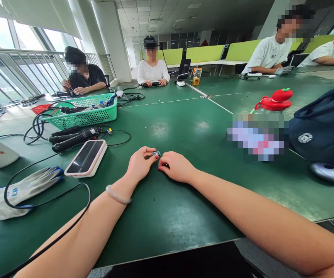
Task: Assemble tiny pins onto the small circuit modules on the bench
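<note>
Between the thumb and fingers of my left hand point(140, 164) is a small silvery-and-dark patterned piece point(155, 153), too small to name further. My right hand point(177, 166) is close beside it, fingers curled and closed toward the thumb. Whether those fingertips touch the piece or hold anything is hidden. Both hands rest low over the green table point(167, 216), near its front edge. A pale bangle point(117, 195) circles my left wrist.
Left lie a phone point(85, 158), work gloves point(19, 193), black handheld devices point(77, 137), a green basket point(85, 112) and a cable looping over my left forearm. Right are a red-lidded bottle point(273, 102), a dark blue bag point(326, 123) and a mouse-like object point(330, 172). Several people sit beyond.
</note>
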{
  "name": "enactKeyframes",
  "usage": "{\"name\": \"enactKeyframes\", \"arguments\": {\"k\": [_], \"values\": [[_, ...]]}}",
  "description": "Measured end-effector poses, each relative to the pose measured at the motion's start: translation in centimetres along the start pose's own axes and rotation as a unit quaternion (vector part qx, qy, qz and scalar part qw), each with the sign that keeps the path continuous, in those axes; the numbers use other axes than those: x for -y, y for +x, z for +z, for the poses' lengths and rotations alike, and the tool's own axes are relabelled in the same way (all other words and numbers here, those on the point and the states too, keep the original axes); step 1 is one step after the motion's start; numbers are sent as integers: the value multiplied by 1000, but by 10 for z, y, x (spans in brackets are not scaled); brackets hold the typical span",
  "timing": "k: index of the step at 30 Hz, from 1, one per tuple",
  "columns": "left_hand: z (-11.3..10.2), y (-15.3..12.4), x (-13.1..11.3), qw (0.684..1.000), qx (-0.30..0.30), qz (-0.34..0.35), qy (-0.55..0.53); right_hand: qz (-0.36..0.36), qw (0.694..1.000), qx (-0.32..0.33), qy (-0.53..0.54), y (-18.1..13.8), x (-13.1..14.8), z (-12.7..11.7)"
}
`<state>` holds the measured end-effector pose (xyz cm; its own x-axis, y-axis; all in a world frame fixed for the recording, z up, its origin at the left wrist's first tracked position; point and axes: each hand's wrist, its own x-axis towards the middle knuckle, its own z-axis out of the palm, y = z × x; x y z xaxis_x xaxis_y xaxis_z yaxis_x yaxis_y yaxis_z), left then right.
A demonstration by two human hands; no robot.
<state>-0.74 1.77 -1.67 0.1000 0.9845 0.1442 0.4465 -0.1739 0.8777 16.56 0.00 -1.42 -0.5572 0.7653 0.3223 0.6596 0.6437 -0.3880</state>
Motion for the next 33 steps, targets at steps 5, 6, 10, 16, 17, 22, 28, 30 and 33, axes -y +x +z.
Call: {"name": "enactKeyframes", "arguments": {"k": [5,6,10,16,17,22,28,30,33], "values": [[0,-1,-2,1000,11,2,-2,16,998,-64,18,-2,0,-7],[0,-2,-3,1000,18,2,-1,27,995,-91,28,-2,-1,-9],[1,-5,-8,999,47,5,12,31,986,-155,58,-3,-3,-13],[4,-8,-13,995,95,30,-10,14,987,-145,65,-4,-6,-11],[4,-8,-14,995,96,31,-13,14,987,-145,63,-4,-6,-11],[4,-8,-14,994,97,23,-39,11,988,-146,54,-4,-8,-12],[4,-7,-13,993,74,-3,-88,43,986,-151,55,-7,-11,-20],[3,-6,-14,989,62,-23,-135,58,991,-104,56,-9,-14,-24],[2,-5,-17,977,44,-40,-203,50,997,15,62,-12,-16,-28]]}}
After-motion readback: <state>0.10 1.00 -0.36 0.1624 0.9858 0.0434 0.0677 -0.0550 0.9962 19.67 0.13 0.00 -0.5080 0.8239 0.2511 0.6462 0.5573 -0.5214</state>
